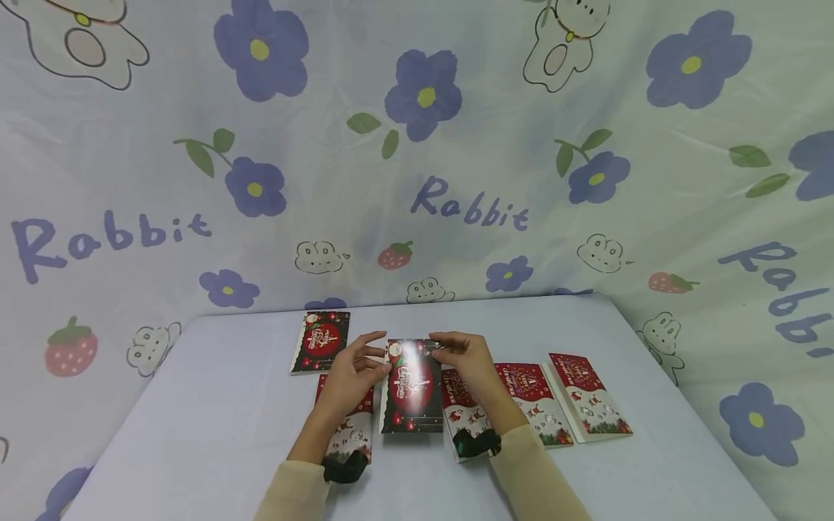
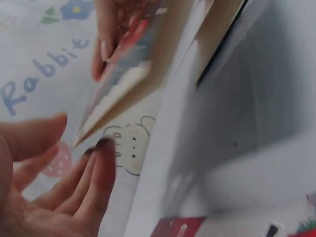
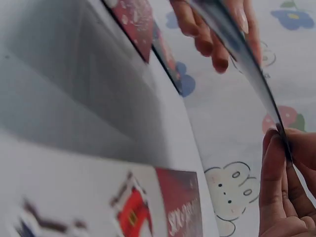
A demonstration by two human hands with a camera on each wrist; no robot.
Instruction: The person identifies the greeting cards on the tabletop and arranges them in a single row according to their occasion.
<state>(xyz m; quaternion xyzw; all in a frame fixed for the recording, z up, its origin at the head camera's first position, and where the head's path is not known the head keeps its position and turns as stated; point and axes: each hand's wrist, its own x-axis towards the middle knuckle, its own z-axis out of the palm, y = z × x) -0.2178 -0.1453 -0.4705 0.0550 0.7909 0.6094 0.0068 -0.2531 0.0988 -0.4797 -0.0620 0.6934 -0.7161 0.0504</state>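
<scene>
Red-and-white cards [image 1: 593, 396] are laid on the bench [image 1: 195, 449]. Between them, a dark Christmas card [image 1: 412, 391] is held raised, its upper right edge pinched by the right hand [image 1: 470, 362]; the left hand [image 1: 350, 380] is held beside its left edge, fingers spread. Farther back, another dark card [image 1: 321, 343] is laid, before a flowered cloth [image 1: 339, 202].

Black, red and white card [image 1: 412, 391], purple-flowered white backdrop [image 1: 352, 195]

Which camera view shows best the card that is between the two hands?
The head view. It shows nearly the whole front of the card, although glare covers part of it. The left wrist view shows it slanted and blurred; the right wrist view shows it almost edge-on, as a thin strip.
</scene>
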